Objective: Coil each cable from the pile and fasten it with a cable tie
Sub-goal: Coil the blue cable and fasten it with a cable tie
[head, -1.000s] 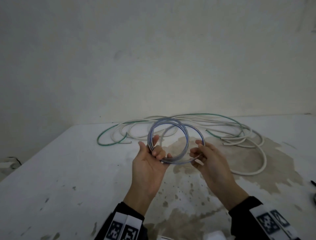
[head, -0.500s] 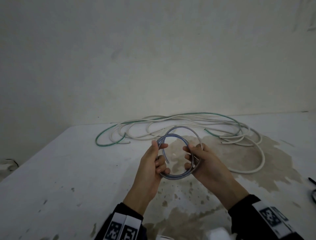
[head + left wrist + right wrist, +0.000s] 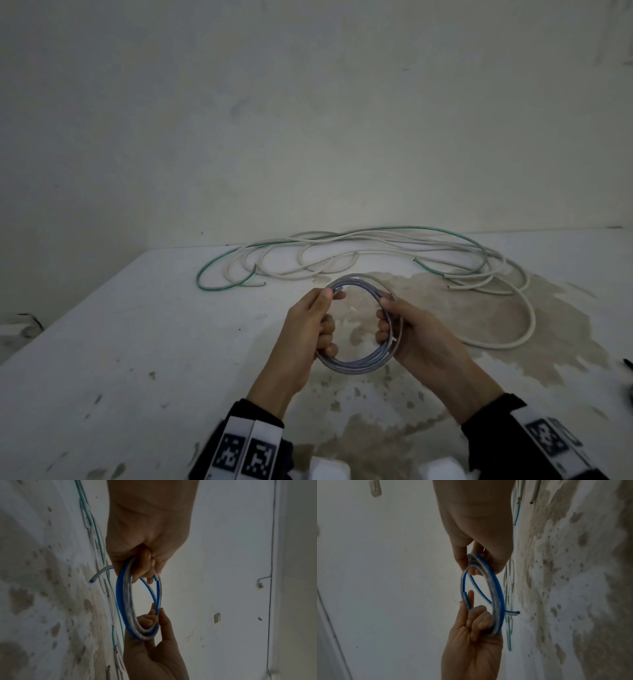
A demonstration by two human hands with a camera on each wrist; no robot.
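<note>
A small coil of clear cable with a blue core (image 3: pixel 356 366) is held upright over the table between both hands. My left hand (image 3: pixel 323 318) grips its left side, thumb on top and fingers curled through the ring. My right hand (image 3: pixel 394 322) grips the right side the same way. In the left wrist view, my left hand (image 3: pixel 147 568) closes on the coil (image 3: pixel 123 601), and one short loose end (image 3: pixel 99 574) sticks out. The right wrist view shows my right hand (image 3: pixel 476 563) pinching the coil (image 3: pixel 496 595). No cable tie is in view.
The pile of white cables (image 3: pixel 376 257) and a green cable (image 3: pixel 219 270) lies at the back of the stained white table (image 3: pixel 137 342), against the wall. One white loop (image 3: pixel 524 308) reaches forward on the right. A dark object (image 3: pixel 627 363) shows at the right edge.
The two loose, offset loops have been drawn together into one tighter ring. Both hands have closed further round it and moved nearer to each other.
</note>
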